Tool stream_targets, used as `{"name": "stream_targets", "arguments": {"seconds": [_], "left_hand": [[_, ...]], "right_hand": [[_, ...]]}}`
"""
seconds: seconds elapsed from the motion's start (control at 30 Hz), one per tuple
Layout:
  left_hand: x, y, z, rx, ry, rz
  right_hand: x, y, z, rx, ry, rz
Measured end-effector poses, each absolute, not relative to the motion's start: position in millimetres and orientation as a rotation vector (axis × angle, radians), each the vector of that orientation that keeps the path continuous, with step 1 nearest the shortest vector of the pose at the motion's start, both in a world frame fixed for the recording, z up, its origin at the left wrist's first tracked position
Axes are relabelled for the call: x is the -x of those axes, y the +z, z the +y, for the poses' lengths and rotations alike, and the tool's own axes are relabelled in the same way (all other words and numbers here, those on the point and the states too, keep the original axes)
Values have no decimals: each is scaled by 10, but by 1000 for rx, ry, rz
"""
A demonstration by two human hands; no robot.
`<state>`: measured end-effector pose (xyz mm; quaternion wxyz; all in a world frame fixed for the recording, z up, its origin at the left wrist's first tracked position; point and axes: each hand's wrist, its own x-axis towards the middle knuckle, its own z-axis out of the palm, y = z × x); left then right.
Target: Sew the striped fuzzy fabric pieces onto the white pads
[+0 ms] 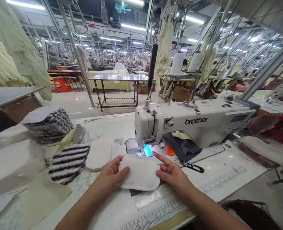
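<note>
A white padded fabric piece (141,174) with rounded corners lies in front of the sewing machine (175,123), its far edge close to the lit needle area. My left hand (116,174) pinches its left side, thumb on top and fingers beneath. At the right edge, my right hand (170,171) grips it between thumb and fingers, with the index finger stretched toward the needle plate. Just left of my left hand sit white fabric pieces (99,155) and a black-and-white striped pad (69,163).
Stacked striped pieces (50,124) and a bulky white stack (14,163) occupy the table's left. Black thread snips (191,165), an orange piece (170,150) and dark cloth (184,147) lie right of the needle. A printed ruler (155,217) runs along the front edge.
</note>
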<state>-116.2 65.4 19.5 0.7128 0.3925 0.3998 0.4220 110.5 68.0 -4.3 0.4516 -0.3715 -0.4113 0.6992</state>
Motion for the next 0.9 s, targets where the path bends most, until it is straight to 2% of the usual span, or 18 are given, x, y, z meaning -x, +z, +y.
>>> {"name": "stream_targets", "arguments": {"seconds": [0.4, 0.53, 0.6, 0.7, 0.8, 0.9], "left_hand": [[1156, 180, 607, -926, 913, 1116], [1265, 137, 503, -1293, 890, 1432], [1308, 118, 424, -1677, 992, 1622], [1243, 126, 337, -2251, 1117, 1551], [1035, 147, 376, -2542, 995, 1232], [861, 117, 529, -2622, 776, 1115]], "right_hand": [[-1116, -83, 674, 817, 1739, -1098], [-1099, -94, 762, 881, 1683, -1319], [-1107, -75, 816, 982, 1522, -1595], [-1144, -20, 886, 1079, 985, -2037], [-1190, 28, 931, 992, 558, -2214], [-1223, 39, 945, 833, 393, -2397]]}}
